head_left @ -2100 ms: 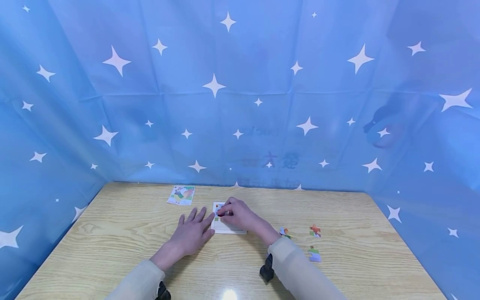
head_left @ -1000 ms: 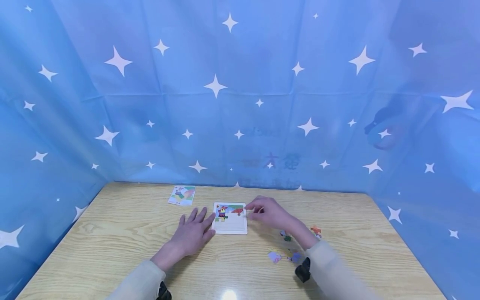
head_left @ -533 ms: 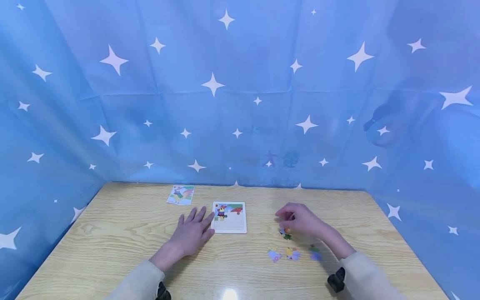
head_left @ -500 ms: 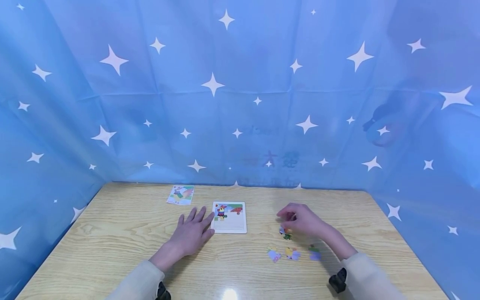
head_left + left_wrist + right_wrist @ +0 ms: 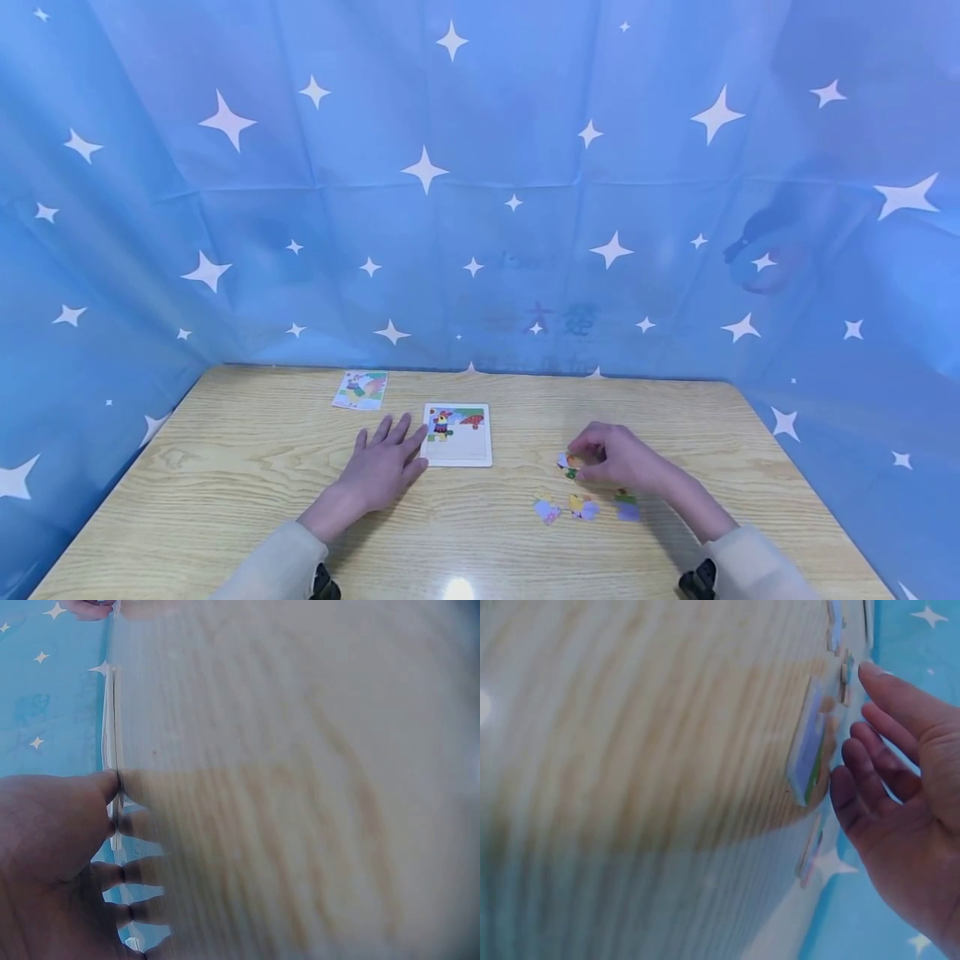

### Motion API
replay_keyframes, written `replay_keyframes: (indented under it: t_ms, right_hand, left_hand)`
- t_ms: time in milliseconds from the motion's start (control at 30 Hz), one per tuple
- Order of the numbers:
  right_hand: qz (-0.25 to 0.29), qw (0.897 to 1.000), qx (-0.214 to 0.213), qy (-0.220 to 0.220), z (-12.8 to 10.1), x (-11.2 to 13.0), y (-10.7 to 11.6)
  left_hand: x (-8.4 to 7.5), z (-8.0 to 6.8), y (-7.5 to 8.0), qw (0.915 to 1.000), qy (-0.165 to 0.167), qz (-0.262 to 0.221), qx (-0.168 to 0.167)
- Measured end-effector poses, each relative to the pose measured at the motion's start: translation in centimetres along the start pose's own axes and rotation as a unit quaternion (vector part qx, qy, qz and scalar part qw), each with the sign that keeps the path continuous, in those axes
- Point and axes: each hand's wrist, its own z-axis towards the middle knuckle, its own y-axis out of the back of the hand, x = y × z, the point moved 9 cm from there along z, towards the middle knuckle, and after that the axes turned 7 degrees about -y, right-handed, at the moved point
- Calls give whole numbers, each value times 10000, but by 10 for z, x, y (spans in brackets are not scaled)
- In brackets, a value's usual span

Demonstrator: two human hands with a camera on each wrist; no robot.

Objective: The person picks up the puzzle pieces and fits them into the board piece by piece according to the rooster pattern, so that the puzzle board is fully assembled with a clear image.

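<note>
Picking-up step of a jigsaw. The right hand [image 5: 626, 460] rests on the counter [image 5: 225, 500], fingers [image 5: 581, 454] curled about a loose puzzle piece [image 5: 567, 463] lying well right of the puzzle tray [image 5: 457, 435]; whether the piece is truly pinched cannot be told. The left hand [image 5: 382, 467] lies flat, fingers straight, touching the tray's left edge. Judged next: lift the piece, carry it left, and seat it in the tray's blank lower part. Count: one tray, one reference card [image 5: 361, 390], four loose pieces, three of them in a near row [image 5: 581, 507].
</note>
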Motion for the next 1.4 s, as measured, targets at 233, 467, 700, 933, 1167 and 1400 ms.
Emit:
replay_keyframes:
  t_ms: [233,467,700,933,1167,1400]
  right_hand:
    - [32,9998,115,130,1,0,-5]
    - [73,9996,225,150,3,2,-7]
    - [52,9998,158,69,4,2,-6]
    - [93,9999,100,37,4,0,-7]
    - [220,9997,-17,-75,6,-3,-7]
    - [75,9998,-9,162,7,2,-9]
  left_hand:
    - [3,0,-1,10000,38,14,11]
    - [2,0,0,10000,36,10,-1]
    - [1,0,1,10000,39,38,42]
    - [3,1,-1,10000,21,62,30]
    - [3,1,-2,10000,-7,88,26]
    - [1,0,0,10000,51,43,47]
